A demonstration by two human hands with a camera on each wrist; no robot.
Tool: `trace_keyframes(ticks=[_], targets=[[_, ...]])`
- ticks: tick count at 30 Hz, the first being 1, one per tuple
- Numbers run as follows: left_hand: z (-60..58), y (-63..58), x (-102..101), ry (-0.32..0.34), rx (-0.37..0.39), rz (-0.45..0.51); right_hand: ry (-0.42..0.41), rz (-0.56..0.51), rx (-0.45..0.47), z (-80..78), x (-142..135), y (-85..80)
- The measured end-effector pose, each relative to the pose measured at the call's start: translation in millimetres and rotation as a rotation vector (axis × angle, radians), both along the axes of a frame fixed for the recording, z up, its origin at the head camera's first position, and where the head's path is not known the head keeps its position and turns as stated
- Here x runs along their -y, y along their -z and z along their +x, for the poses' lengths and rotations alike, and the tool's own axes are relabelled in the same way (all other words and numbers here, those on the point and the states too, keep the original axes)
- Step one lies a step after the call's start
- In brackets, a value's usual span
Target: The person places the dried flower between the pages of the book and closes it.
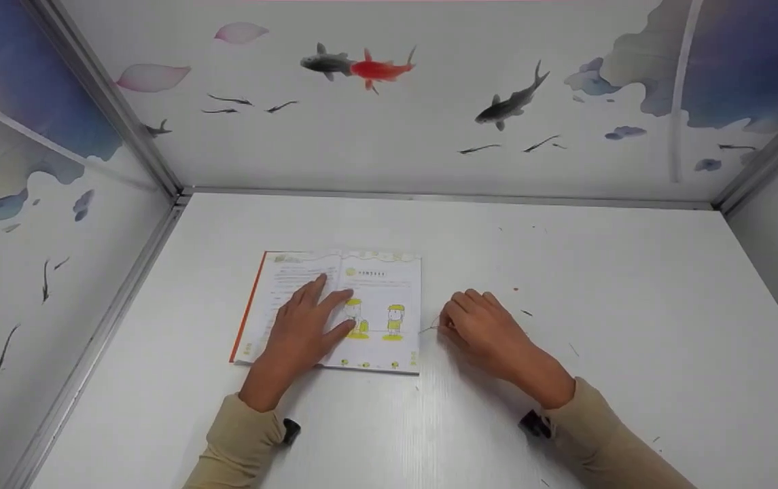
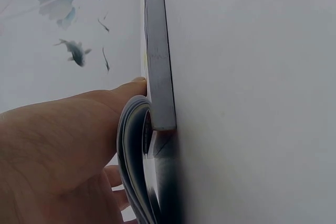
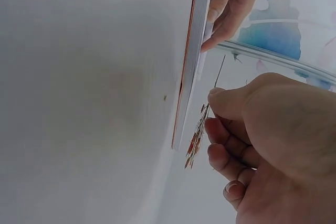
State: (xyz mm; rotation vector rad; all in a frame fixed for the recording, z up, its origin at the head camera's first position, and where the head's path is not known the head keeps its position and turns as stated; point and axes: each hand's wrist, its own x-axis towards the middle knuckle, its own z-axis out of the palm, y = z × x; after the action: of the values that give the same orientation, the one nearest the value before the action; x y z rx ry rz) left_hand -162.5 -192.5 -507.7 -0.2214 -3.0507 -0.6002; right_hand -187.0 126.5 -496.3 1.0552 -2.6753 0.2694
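Observation:
An open book (image 1: 389,356) with an orange cover edge lies on the white table, showing text on its left page and yellow cartoon figures on its right. My left hand (image 1: 299,329) rests across the pages with fingers spread, holding them down. In the left wrist view, the near pages (image 2: 126,145) curl up beside that hand. To the right of the book, my right hand (image 1: 487,333) pinches a thin dried plant sprig (image 3: 197,137) between thumb and fingers. Small reddish-brown bits cluster along the sprig, and its bare stem sticks out past the thumb in the right wrist view.
Tiny dark plant scraps (image 1: 526,312) and an orange fleck (image 1: 516,289) lie scattered on the table's right side. White panels (image 1: 389,136) with painted fish stand behind and to the left, with a metal rail (image 1: 456,198) along the table's far edge.

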Motion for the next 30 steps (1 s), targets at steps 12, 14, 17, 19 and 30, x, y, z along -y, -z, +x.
trace_keyframes(ticks=[12,14,17,19,30], targets=[[-1.1,3.5,-2.0,-0.002,0.015,0.024,-0.029,-0.004,-0.024,-19.8,48.7,-3.8],[-1.5,4.3,-2.4,-0.006,0.020,0.023,-0.039,0.011,-0.065,-23.2,54.7,-2.4],[-1.6,4.8,-2.0,-0.009,0.013,0.025,-0.051,0.030,-0.121,-28.8,62.9,0.5],[-1.7,5.3,-1.4,-0.008,0.006,0.027,-0.055,0.041,-0.131,-32.3,68.0,1.9],[-1.9,4.6,1.3,-0.016,0.022,0.027,-0.085,0.076,-0.182,-49.9,93.6,6.7]])
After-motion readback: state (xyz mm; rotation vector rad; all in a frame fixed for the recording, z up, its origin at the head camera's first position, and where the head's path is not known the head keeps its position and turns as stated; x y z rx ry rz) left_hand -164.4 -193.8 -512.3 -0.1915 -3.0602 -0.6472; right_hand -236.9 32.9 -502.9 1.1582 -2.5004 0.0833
